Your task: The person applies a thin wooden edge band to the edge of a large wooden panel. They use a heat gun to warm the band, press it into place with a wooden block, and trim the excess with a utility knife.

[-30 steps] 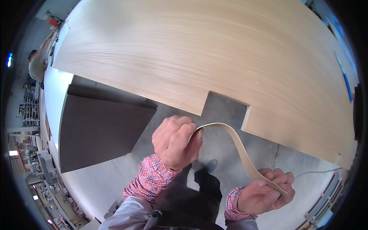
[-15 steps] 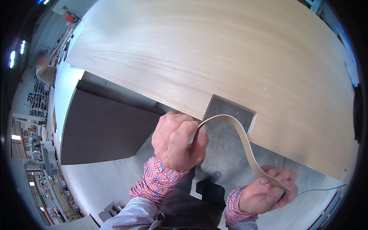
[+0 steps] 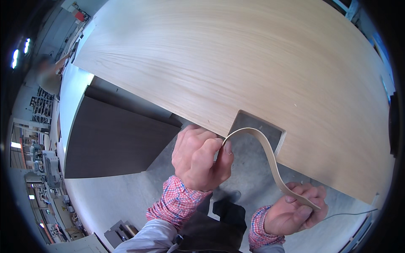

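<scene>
A thin, wood-coloured strip of edge banding point(image 3: 270, 158) bends in an S between my two hands. My left hand point(image 3: 201, 157) is closed on its upper end, right against the near edge of a large wood-grained panel point(image 3: 202, 55), beside a rectangular notch cut into that edge. Lower and to the right, my right hand point(image 3: 295, 210) pinches the strip's other end between thumb and fingers, below the panel's edge. The strip arches across the notch opening. Its end inside my left hand is hidden by the fingers.
A dark brown panel point(image 3: 118, 135) stands left of my left hand. Grey floor point(image 3: 253, 173) shows below the notch. A thin cable point(image 3: 350, 214) runs at the lower right. Another person point(image 3: 48, 76) is at the far left, near shelves and machines.
My left hand has shifted slightly right along with the strip's upper end. The panel appears slightly lower and further right in view. My right hand has barely moved.
</scene>
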`<control>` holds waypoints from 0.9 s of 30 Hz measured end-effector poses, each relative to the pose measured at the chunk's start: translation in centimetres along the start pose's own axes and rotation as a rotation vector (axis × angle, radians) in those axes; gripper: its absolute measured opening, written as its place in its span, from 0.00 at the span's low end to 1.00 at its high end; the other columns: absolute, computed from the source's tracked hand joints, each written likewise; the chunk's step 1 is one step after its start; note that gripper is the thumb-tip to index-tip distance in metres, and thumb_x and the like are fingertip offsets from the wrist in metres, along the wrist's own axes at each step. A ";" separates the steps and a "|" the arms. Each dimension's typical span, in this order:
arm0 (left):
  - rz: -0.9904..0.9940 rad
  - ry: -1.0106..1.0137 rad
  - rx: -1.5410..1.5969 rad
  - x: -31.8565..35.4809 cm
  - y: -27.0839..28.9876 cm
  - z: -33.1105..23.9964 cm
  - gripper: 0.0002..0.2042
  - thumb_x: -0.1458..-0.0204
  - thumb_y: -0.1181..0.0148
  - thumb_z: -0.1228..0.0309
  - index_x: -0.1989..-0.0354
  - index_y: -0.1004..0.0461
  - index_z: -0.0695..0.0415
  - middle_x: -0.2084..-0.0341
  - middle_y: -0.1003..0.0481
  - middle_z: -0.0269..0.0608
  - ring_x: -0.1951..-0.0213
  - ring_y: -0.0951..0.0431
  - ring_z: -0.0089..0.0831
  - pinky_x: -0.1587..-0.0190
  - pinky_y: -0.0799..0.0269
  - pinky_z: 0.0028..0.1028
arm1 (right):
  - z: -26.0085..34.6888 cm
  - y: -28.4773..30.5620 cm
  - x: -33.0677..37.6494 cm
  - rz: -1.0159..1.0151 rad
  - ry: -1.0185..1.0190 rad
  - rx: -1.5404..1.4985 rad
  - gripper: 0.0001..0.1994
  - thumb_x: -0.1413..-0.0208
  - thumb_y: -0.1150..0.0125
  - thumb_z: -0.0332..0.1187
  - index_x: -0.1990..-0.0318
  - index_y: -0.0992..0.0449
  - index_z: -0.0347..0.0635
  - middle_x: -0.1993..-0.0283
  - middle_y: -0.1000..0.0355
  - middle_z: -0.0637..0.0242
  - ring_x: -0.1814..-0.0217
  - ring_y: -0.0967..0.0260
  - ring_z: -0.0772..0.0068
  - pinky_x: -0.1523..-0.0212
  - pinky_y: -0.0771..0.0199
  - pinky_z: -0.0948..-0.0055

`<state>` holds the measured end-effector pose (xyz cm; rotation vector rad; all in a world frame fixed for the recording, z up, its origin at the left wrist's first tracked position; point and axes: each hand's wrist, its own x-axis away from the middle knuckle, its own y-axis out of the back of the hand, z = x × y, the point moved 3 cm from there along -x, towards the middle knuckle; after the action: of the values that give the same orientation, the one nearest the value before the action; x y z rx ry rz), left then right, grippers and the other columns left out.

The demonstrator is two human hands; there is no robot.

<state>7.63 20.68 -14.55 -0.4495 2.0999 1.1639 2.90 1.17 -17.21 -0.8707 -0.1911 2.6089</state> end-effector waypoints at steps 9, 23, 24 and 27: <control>-0.016 -0.005 -0.005 0.4 -0.2 0.1 0.14 0.58 0.33 0.85 0.62 0.27 0.61 0.70 0.23 0.43 0.68 0.21 0.41 0.59 0.23 0.41 | 0.0 -0.2 -0.4 -0.011 -0.036 -0.007 0.11 0.31 0.48 0.36 0.49 0.33 0.40 0.64 0.39 0.63 0.70 0.37 0.75 0.64 0.23 0.66; -0.242 0.191 0.080 1.6 -1.3 0.4 0.16 0.58 0.30 0.79 0.61 0.27 0.60 0.70 0.23 0.41 0.69 0.23 0.39 0.61 0.28 0.35 | 0.5 0.4 -0.6 0.037 -0.212 0.122 0.12 0.34 0.40 0.39 0.55 0.32 0.41 0.66 0.39 0.62 0.73 0.37 0.72 0.66 0.21 0.63; -0.253 0.208 0.093 1.9 -1.4 0.4 0.16 0.58 0.30 0.79 0.60 0.27 0.60 0.70 0.23 0.42 0.68 0.23 0.39 0.60 0.28 0.35 | 0.4 0.4 -0.5 0.035 -0.211 0.114 0.12 0.34 0.40 0.38 0.56 0.32 0.41 0.66 0.39 0.62 0.73 0.37 0.72 0.67 0.21 0.63; -0.248 0.173 0.099 2.4 -1.5 0.7 0.22 0.58 0.28 0.75 0.54 0.29 0.61 0.64 0.24 0.45 0.62 0.23 0.42 0.56 0.29 0.38 | 0.4 -1.5 -1.0 -0.016 -0.109 0.004 0.10 0.34 0.41 0.36 0.57 0.33 0.40 0.66 0.39 0.61 0.75 0.37 0.72 0.69 0.21 0.63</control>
<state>7.05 20.52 -17.41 -0.7632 2.1627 0.9021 3.90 2.14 -15.97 -0.7236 -0.2211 2.6429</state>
